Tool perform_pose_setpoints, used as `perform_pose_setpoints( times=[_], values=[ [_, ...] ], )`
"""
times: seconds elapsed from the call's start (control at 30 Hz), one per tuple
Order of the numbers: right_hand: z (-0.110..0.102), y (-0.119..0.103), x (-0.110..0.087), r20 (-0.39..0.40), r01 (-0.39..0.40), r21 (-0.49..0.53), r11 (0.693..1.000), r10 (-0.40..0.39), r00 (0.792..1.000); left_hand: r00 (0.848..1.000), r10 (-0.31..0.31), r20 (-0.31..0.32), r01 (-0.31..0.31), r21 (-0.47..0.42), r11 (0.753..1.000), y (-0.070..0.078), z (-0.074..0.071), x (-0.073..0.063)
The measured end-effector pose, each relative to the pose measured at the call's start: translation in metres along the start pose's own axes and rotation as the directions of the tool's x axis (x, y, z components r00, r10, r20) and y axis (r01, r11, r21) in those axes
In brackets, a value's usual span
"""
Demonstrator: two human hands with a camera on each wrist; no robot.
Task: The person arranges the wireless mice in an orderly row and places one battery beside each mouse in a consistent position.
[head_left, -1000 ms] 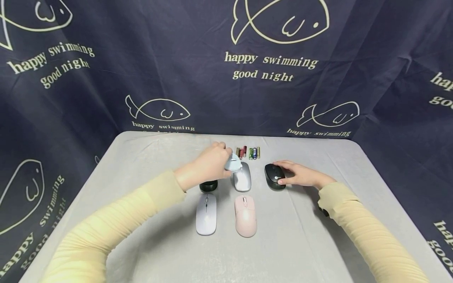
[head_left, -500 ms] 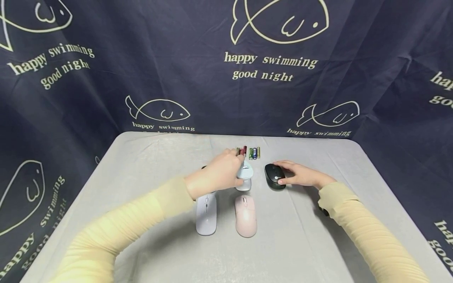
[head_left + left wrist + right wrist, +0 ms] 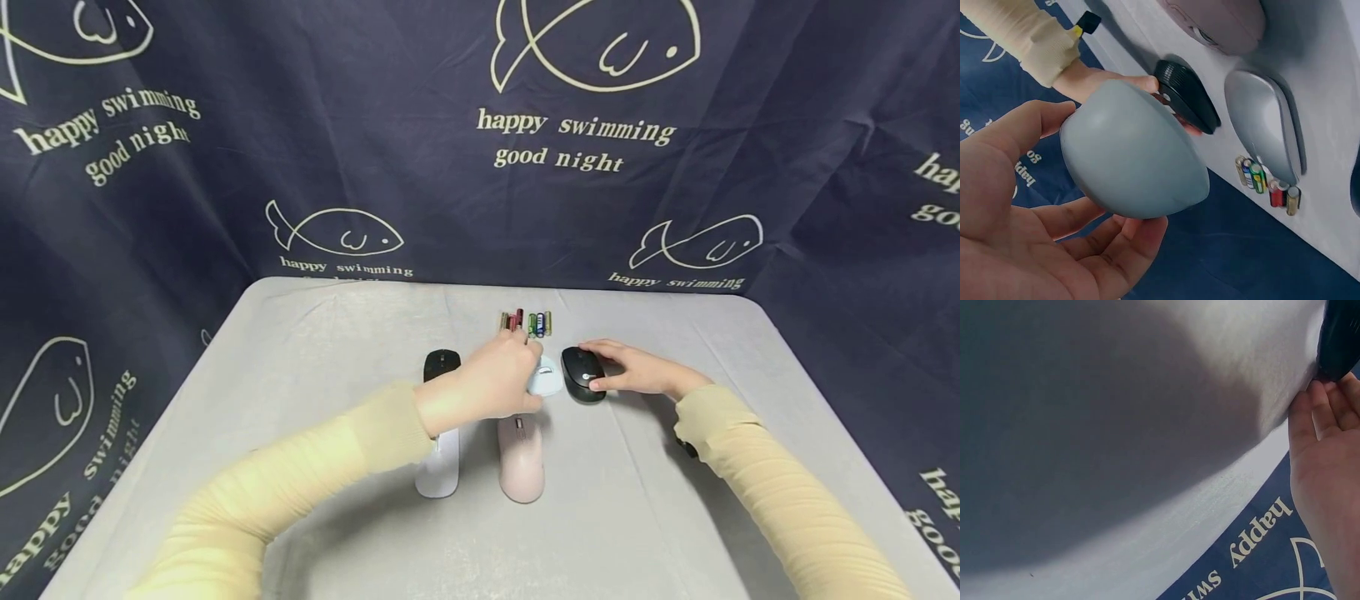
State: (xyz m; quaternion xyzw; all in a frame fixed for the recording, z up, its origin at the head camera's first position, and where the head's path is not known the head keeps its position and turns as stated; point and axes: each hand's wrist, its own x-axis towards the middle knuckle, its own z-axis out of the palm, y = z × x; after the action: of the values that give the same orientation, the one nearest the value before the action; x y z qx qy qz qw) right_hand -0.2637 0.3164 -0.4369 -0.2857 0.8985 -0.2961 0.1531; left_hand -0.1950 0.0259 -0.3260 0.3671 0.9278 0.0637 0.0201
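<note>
My left hand [image 3: 495, 377] grips a light blue computer mouse [image 3: 1132, 150] between thumb and fingers, raised over the table. In the head view that mouse is just left of a black mouse [image 3: 582, 373]. My right hand [image 3: 636, 368] holds the black mouse from its right side, thumb and fingers at its edges, while it sits on the table. Under the left hand, a silver mouse [image 3: 1259, 119] lies on the table, hidden in the head view but plain in the left wrist view. The right wrist view catches only part of the right hand [image 3: 1325, 444] at the dark mouse [image 3: 1338, 340].
Batteries [image 3: 525, 322] lie in two small groups behind the mice. Nearer the front are a pink mouse [image 3: 521, 462] and a white mouse [image 3: 437, 471], the latter partly covered by the left arm. Another black mouse [image 3: 441, 363] is behind that arm. A dark patterned curtain [image 3: 480, 225] surrounds the table.
My left hand has carried the light blue mouse rightward, from the silver mouse's left side across it toward the black mouse. My right hand has stayed put on the black mouse.
</note>
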Motion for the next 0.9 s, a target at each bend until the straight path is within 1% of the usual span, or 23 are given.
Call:
perform_pose_setpoints(
  times=[0.17, 0.33, 0.57, 0.8, 0.9],
  values=[
    [0.0, 0.001, 0.0, -0.004, 0.003, 0.005, 1.0, -0.003, 1.0, 1.0, -0.007, 0.012, 0.008, -0.02, 1.0, 0.008, 0.0, 0.004],
    [0.0, 0.001, 0.0, -0.001, -0.001, 0.003, 1.0, 0.001, 1.0, 1.0, -0.007, 0.022, 0.007, -0.014, 1.0, 0.016, 0.002, 0.01],
    [-0.001, -0.001, -0.001, 0.004, 0.015, -0.008, 1.0, -0.015, 1.0, 0.999, -0.015, 0.047, 0.017, -0.042, 0.999, 0.027, 0.009, 0.018],
    [-0.001, 0.0, -0.002, 0.0, 0.033, -0.026, 0.999, -0.033, 0.999, 0.996, -0.014, 0.086, 0.017, -0.036, 0.999, 0.041, 0.018, 0.027],
    [-0.002, -0.001, -0.001, 0.003, 0.023, -0.016, 1.0, -0.023, 1.0, 0.995, -0.016, 0.102, 0.02, -0.037, 0.999, 0.046, 0.022, 0.031]
  ],
)
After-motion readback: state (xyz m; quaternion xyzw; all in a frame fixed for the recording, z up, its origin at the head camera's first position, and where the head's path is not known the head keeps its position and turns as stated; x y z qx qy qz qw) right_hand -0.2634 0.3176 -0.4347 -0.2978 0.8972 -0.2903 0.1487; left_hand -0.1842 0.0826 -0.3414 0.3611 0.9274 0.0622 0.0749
